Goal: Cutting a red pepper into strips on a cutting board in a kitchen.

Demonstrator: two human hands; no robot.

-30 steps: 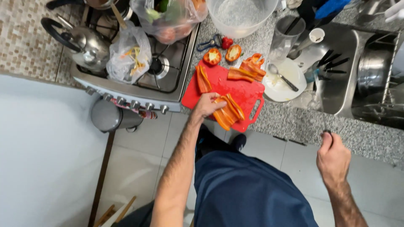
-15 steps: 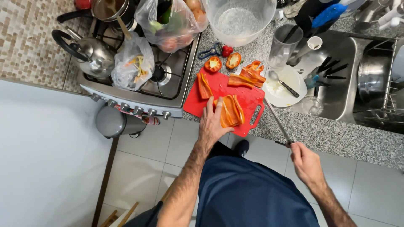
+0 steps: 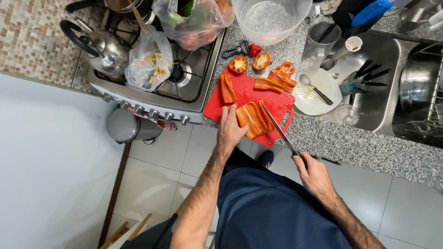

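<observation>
L hand (image 3: 230,130) lies flat, fingers pressing pepper strips (image 3: 253,119) on red board (image 3: 244,94) at counter edge. R hand (image 3: 313,173) is wrapped round knife (image 3: 278,130) handle, blade tip at strips, prob. touching. More pepper pcs (image 3: 276,79) near plate (image 3: 328,100).

A big clear plastic bag (image 3: 196,20) of food sits on the stove (image 3: 194,87). A smaller clear bag (image 3: 150,64) sits beside the kettle (image 3: 106,50).
</observation>
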